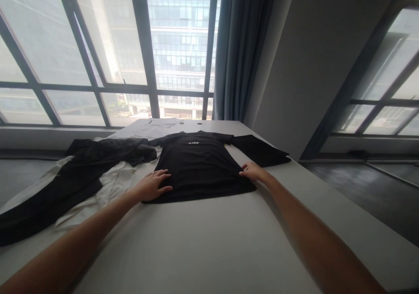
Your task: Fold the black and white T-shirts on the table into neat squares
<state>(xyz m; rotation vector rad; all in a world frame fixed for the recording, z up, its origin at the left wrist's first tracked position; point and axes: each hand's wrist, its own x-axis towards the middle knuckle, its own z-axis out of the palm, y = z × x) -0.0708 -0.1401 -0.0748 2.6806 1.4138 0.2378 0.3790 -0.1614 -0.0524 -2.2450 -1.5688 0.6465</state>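
A black T-shirt [199,165] with a small white print near its neck lies spread on the white table [203,241], its hem toward me and its sleeves at the far side. My left hand [153,185] rests with fingers spread on the shirt's lower left edge. At the lower right side edge, my right hand [253,172] pinches the shirt's fabric between thumb and fingers.
Black and white clothes [108,167] lie heaped to the left. A folded black garment [260,150] sits beyond my right hand. Papers [160,123] are at the table's far end, before windows and a blue-grey curtain [244,49].
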